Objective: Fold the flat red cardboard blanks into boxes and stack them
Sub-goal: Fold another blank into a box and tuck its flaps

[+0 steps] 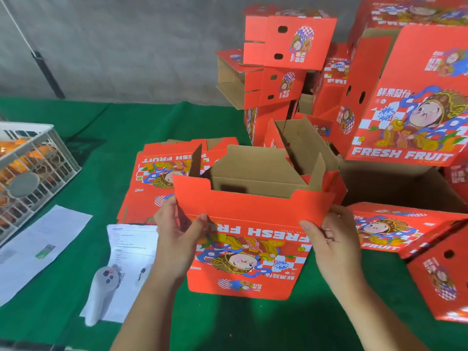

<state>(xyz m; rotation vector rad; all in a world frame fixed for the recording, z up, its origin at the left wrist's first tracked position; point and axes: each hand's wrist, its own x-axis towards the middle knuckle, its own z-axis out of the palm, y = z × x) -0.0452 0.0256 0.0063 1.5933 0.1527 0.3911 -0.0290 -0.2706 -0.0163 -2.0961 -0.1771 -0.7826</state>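
Red box (249, 239) half-folded, between both hands, left hand (174, 244) and right hand (334, 244) pinching its sides

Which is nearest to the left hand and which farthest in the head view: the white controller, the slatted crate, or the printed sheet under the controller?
From the left hand:
1. Printed sheet, beside the hand on its left.
2. White controller, lower left, on the sheet.
3. Slatted crate, far left edge.

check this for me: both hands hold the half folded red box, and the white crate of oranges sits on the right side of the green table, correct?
Not quite: the head view shows the white crate on the left side of the green table. Both the left hand and right hand do hold the half-folded red box.
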